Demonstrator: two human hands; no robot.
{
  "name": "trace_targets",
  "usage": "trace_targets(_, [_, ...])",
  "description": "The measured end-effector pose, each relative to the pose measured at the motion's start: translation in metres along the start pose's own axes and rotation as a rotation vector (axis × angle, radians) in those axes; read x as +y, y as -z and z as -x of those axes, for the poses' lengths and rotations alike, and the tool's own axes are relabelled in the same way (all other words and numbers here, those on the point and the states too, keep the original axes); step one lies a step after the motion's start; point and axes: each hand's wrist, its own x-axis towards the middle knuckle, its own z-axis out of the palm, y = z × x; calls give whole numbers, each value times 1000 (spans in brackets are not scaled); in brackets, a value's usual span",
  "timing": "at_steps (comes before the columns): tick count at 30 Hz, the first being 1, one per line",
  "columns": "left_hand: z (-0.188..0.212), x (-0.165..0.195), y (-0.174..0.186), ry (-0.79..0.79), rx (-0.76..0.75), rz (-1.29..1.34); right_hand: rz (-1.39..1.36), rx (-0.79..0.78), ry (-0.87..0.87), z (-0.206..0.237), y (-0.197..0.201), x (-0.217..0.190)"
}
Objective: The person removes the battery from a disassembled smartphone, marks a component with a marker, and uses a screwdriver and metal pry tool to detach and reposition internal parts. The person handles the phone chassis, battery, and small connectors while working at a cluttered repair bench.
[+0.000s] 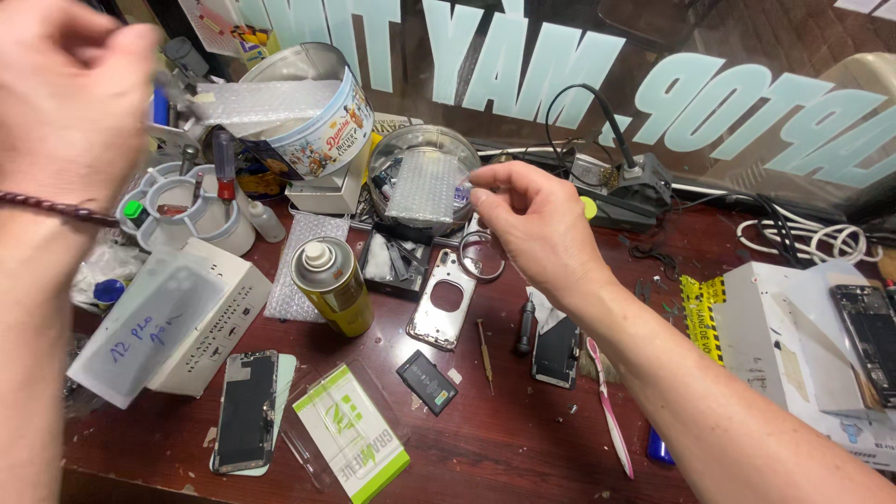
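Dark red-brown wooden bench point(523, 448), cluttered and scuffed. Glass window point(747, 56) at 12 to 2 o'clock with pale mirrored lettering. Indoor light.

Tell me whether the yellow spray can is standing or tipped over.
Standing. The yellow spray can rests on its base on the table, its white nozzle up.

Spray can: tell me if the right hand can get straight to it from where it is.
Probably yes. The right hand hangs above the phone frame, and the spray can stands upright beside it, nothing taller between them.
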Motion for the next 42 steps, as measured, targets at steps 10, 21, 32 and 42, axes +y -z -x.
trace_targets(10, [51,316,-105,122,-609,701,104,62,125,64,106,22])
trace_targets(21, [157,563,-227,579,-1207,988,-530,251,-254,159,353,140])
trace_targets(32, [169,583,-268,865,-1210,801,-414,611,-198,154,552,202])
trace_targets(42, [205,588,-312,1396,-1045,979,-435,201,-299,167,454,232])
